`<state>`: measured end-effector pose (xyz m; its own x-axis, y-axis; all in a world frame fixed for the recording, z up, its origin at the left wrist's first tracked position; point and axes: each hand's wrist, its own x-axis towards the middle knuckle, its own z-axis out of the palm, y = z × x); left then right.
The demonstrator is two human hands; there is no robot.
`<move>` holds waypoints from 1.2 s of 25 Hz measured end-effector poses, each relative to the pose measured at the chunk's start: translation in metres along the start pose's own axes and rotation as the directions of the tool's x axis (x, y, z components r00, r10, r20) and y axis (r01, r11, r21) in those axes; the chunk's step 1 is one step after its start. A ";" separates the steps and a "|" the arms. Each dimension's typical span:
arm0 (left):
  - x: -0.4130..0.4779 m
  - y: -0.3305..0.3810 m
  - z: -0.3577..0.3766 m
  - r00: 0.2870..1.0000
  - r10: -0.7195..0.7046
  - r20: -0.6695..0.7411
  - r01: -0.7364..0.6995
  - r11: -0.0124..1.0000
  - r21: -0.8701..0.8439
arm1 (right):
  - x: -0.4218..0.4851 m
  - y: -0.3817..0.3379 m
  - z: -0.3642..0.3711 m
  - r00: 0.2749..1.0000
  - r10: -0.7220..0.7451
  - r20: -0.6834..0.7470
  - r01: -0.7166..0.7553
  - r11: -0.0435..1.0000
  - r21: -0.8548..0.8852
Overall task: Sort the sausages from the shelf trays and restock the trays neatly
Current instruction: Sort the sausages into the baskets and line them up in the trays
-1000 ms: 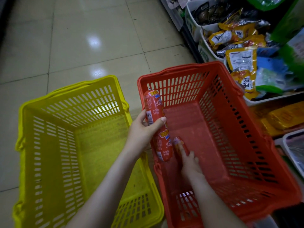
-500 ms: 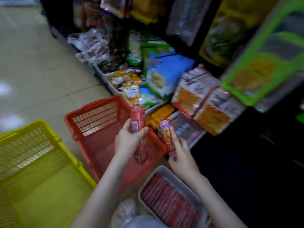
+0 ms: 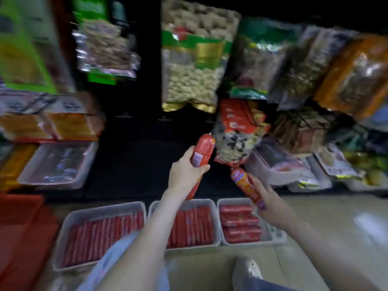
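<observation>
I make out a red plastic-wrapped sausage with a pale label (image 3: 202, 152), standing nearly upright, and a slimmer red sausage with orange-yellow print (image 3: 245, 185), tilted up to the left; both are blurred. The left hand (image 3: 184, 175) wraps tightly round the first at mid-length, thumb across the front. The right hand (image 3: 270, 204) curls round the lower end of the second. Below both grips, three pale plastic trays (image 3: 100, 208) hold rows of thin red sausages (image 3: 189, 225).
</observation>
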<state>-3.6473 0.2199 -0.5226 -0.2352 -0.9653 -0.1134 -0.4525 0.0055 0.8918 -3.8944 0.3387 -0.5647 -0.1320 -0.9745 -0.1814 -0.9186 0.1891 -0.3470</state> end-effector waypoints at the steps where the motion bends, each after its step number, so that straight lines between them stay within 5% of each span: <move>1: 0.005 0.000 0.029 0.998 -0.007 0.060 0.003 0.998 0.066 | -0.003 0.033 0.006 0.998 0.032 0.049 -0.030 0.999 -0.039; 7: 0.035 -0.049 0.173 0.947 -0.197 0.255 0.074 0.903 0.422 | 0.017 0.151 0.092 0.933 0.104 0.344 0.056 0.904 -0.424; 12: 0.070 -0.109 0.237 0.909 -0.305 0.285 0.104 0.826 0.553 | 0.085 0.185 0.167 0.920 0.092 0.381 0.071 0.916 -0.394; 17: 0.110 -0.150 0.284 0.904 -0.271 0.331 -0.053 0.696 0.716 | 0.103 0.218 0.234 0.863 0.197 0.465 -0.098 0.969 -0.228; 23: 0.133 -0.178 0.351 0.866 -0.144 0.479 -0.338 0.537 0.773 | 0.108 0.225 0.260 0.906 0.298 0.299 -0.353 0.924 0.149; 30: 0.112 -0.191 0.401 0.762 -0.067 0.644 -0.508 0.553 0.660 | 0.084 0.238 0.259 0.920 0.379 0.106 -0.393 0.896 0.208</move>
<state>-3.9322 0.2155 -0.8817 -0.7025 -0.5682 -0.4284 -0.6984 0.6660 0.2620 -4.0281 0.3333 -0.9007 -0.4298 -0.8118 -0.3953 -0.6935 0.5772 -0.4313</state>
